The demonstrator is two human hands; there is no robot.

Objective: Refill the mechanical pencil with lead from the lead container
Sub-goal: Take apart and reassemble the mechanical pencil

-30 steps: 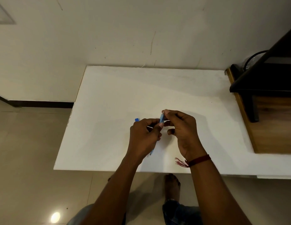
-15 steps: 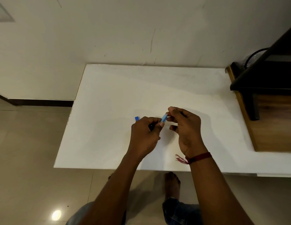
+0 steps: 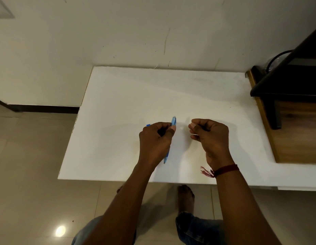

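Blue plastic forms the mechanical pencil [image 3: 172, 126], a slim, light, smooth barrel; I judge it stiff but slippery, best pinched at mid-length. It stands nearly upright above the white table [image 3: 118, 103], its top end far from the person. The left hand [image 3: 156, 140] is closed around the pencil's middle. The right hand [image 3: 209, 137], just to the right, is curled shut on something small and pale, too small to identify. Lead would be very fragile.
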